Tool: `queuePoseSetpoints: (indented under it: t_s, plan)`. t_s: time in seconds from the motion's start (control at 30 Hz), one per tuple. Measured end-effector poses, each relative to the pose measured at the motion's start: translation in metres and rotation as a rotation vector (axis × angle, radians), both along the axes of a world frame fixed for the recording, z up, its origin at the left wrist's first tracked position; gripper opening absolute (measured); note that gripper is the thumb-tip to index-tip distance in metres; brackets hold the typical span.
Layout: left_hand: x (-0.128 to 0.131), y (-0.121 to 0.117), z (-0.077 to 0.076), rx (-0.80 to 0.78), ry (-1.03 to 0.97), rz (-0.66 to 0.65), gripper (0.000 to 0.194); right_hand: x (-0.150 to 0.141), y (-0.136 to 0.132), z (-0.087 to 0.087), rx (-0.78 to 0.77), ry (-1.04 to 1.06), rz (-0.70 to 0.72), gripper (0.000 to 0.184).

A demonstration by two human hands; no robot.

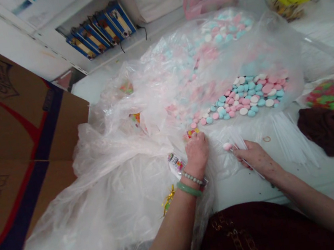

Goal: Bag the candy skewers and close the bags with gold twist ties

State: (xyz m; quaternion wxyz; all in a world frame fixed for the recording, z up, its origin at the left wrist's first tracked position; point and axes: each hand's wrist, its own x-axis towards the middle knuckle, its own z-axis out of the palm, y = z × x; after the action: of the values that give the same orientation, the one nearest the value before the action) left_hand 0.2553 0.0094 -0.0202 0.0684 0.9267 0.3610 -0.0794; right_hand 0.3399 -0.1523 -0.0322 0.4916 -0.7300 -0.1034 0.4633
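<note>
My left hand (197,150), with a bead bracelet and a green bangle on its wrist, has its fingers closed on a small red-and-yellow wrapper (191,132). Just below that wrist lies a printed white wrapper (176,162). My right hand (257,159) grips a lollipop (227,146) with a pale pink head, together with white plastic-looking strips (238,138). Ahead of both hands a large clear plastic bag (169,64) holds many pink, blue and white round candies (245,97). Part of the candies is blurred behind the plastic.
A bundle of white sticks (294,138) lies right of my right hand, beside a dark brown cloth (328,132) and a bag of red-and-green pieces (328,96). A cardboard box (28,135) stands at left. Gold ties (168,199) lie on plastic. Blue binders (100,29) stand behind.
</note>
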Motion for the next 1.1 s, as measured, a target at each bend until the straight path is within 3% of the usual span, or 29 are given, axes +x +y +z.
queuePoseSetpoints:
  t_s: [0.23,0.33,0.4,0.5,0.57,0.63,0.9,1.1]
  plan:
    - [-0.009,-0.014,-0.003,0.011,-0.046,-0.082,0.020,0.001,-0.003,0.000,0.054,0.008,-0.003,0.020]
    - [-0.010,-0.015,0.001,-0.087,-0.178,-0.005,0.014,0.001,-0.005,0.005,0.060,0.006,0.013,0.016]
    - [-0.011,-0.011,0.004,-0.295,-0.372,0.153,0.011,-0.001,-0.005,0.011,0.080,0.024,0.035,0.014]
    - [-0.013,-0.002,0.008,-0.927,-0.625,0.388,0.018,-0.005,-0.004,0.020,0.117,0.052,0.060,0.010]
    - [-0.017,0.003,0.009,-1.314,-0.708,0.464,0.026,-0.009,-0.002,0.024,0.122,0.022,0.071,0.010]
    - [-0.022,0.005,0.008,-1.504,-0.763,0.508,0.031,-0.011,-0.001,0.025,0.116,-0.029,0.090,0.010]
    - [-0.032,0.005,0.008,-1.637,-0.789,0.553,0.027,-0.012,-0.003,0.026,0.091,-0.029,0.151,0.011]
    - [-0.034,0.007,0.012,-1.618,-0.658,0.453,0.029,-0.010,-0.006,0.023,0.117,-0.173,0.238,0.012]
